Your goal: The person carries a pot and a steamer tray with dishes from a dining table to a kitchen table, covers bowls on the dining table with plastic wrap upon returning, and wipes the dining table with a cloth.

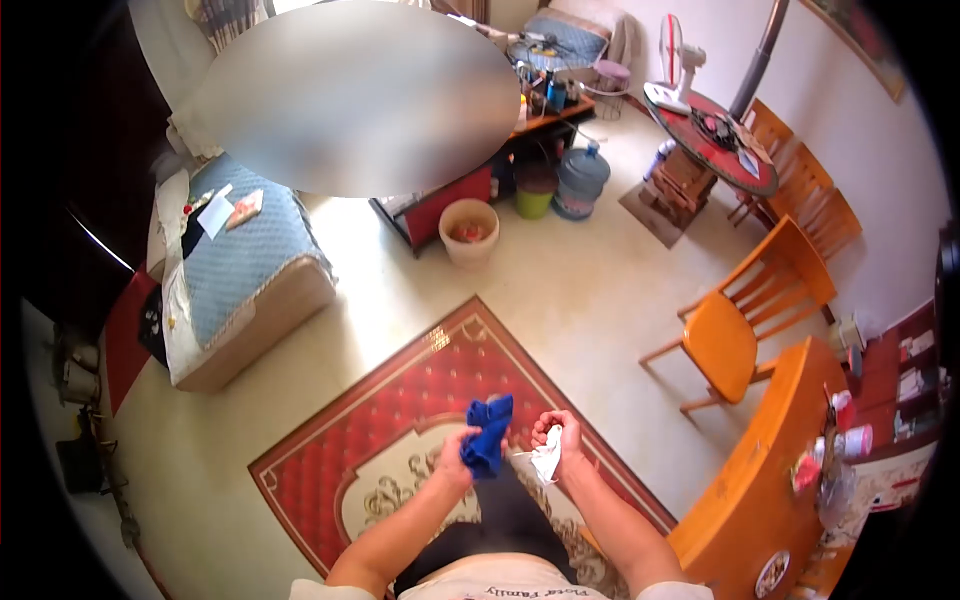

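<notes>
My left hand (458, 456) is closed round a bunched dark blue cloth (487, 436), held up in front of my body. A hand's width to the right, my right hand (566, 438) has its fingers curled over a crumpled white piece (546, 458), which could be tissue or thin cloth. Part of the white piece hangs out below the fingers. The blue cloth and the white piece are apart. Both hands are above the red patterned rug (400, 390), near my dark trousers.
A wooden chair (735, 345) and a curved wooden counter (750, 480) stand to the right. Ahead are a beige bin (468, 250), a green bin (534, 204) and a large water bottle (582, 183). A blue-covered sofa (245, 275) is on the left. A round table (755, 175) holds a fan (680, 65).
</notes>
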Demonstrator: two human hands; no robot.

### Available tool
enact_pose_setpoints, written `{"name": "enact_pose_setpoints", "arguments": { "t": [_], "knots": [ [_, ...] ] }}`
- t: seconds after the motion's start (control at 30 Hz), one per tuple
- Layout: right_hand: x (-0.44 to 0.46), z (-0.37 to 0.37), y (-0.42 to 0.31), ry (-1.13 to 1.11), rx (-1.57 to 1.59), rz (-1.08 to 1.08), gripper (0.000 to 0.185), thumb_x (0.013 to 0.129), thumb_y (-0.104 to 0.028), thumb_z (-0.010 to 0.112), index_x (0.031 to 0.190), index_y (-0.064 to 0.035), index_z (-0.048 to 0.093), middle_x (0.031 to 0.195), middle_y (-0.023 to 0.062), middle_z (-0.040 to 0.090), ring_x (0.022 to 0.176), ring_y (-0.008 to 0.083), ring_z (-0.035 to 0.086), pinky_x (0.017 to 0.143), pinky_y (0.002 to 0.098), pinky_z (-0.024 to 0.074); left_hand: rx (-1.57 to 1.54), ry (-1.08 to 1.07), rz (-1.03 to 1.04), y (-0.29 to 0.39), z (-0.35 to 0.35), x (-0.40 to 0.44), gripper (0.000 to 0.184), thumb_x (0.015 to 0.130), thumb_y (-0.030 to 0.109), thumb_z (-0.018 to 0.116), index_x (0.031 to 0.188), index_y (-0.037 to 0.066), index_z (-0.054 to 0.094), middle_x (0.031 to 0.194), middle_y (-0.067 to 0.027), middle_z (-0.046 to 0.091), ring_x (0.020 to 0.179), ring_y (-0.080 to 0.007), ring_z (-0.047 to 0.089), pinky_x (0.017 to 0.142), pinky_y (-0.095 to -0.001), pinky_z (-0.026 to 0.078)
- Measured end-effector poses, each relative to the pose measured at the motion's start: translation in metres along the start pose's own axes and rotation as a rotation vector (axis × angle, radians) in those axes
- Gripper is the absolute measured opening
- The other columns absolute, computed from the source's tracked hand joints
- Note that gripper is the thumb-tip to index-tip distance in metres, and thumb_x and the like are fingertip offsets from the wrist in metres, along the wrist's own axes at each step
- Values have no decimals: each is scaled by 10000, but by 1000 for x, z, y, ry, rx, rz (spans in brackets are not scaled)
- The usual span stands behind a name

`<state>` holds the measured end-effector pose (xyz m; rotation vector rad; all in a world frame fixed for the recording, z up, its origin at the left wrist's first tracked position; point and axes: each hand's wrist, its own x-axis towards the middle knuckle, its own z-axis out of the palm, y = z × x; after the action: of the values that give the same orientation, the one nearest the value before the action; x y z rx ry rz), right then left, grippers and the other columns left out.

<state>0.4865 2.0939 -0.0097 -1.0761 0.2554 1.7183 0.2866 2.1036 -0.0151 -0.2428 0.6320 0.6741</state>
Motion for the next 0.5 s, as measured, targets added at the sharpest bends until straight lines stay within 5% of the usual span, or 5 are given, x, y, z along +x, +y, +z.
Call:
{"name": "enact_pose_setpoints", "arguments": {
  "t": [0.17,0.37,0.5],
  "knots": [
    [142,88,-62,81,73,-62,223,776,-265,433,620,-107,456,536,66,489,413,169,429,396,311,355,53,230,-104,80,32,65,459,750,159,501,1144,-76,483,1048,-208,598,873,-343,616,794,-410,513],
    [250,221,-133,73,106,-286,243,808,-304,442,650,-119,456,564,76,508,448,186,439,413,293,357,89,79,19,198,111,141,424,768,95,479,1191,92,460,1048,-152,593,835,-321,629,738,-392,537],
    [336,293,-172,64,137,-417,297,821,-344,484,621,-126,462,575,67,513,427,179,421,412,315,337,125,25,87,288,161,207,421,771,90,477,1192,79,459,1033,-138,596,844,-293,623,751,-385,535]
  ]
}}
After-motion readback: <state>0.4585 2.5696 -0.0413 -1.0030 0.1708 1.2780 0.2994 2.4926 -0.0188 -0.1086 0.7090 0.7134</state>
